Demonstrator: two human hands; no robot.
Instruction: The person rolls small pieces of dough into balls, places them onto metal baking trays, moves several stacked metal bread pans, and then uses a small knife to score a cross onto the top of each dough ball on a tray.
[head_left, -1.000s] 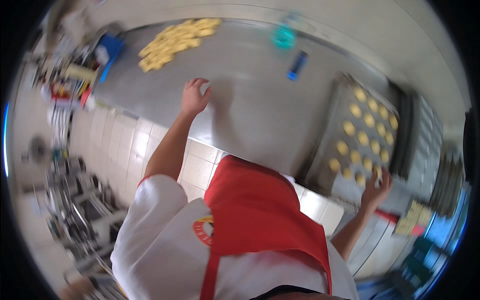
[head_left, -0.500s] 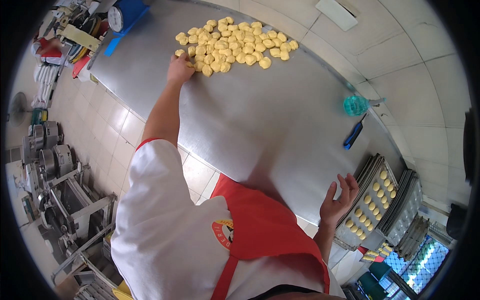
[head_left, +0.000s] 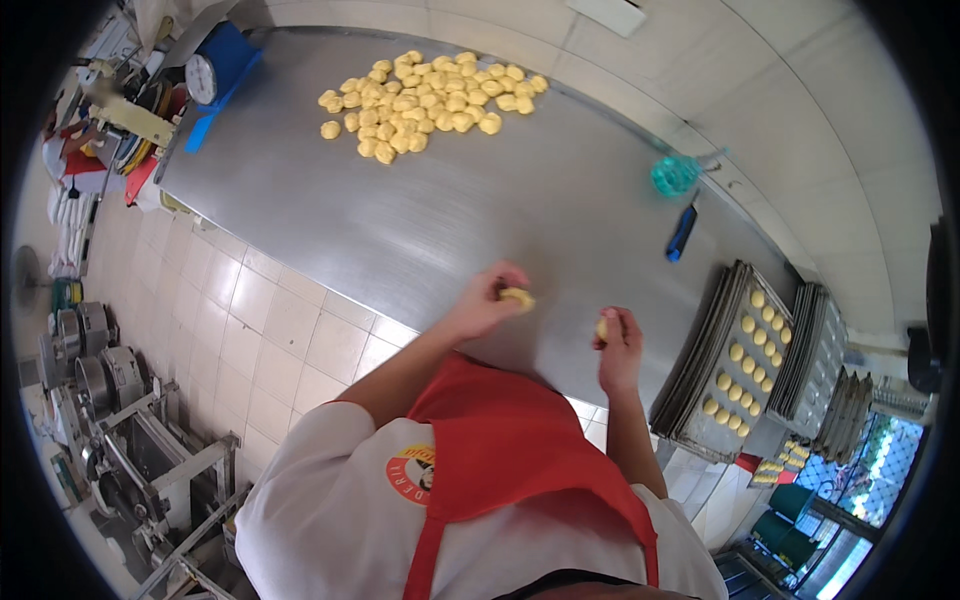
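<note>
Both hands are over the near side of the steel table (head_left: 330, 220). My left hand (head_left: 488, 300) grips a piece of yellow dough (head_left: 517, 298), which shows at its fingertips. To the right, my right hand (head_left: 620, 345) is closed on another dough piece (head_left: 602, 328), mostly covered by the fingers. A gap separates the two hands. At the far side of the table lies a loose heap of yellow dough pieces (head_left: 430, 95), spread one against another. A single dough piece (head_left: 331, 130) lies at the heap's left edge.
A blue scale (head_left: 215, 70) stands at the far left corner. Along the wall side lie a teal mesh-like object (head_left: 676, 175) and a blue-handled tool (head_left: 682, 235). Stacked metal trays (head_left: 690, 400) sit at the right end, the top one bearing rows of dough balls (head_left: 750, 352).
My left hand has come back from the heap toward my body, bringing dough. My right hand, open before, has moved left over the table and now holds a dough piece.
</note>
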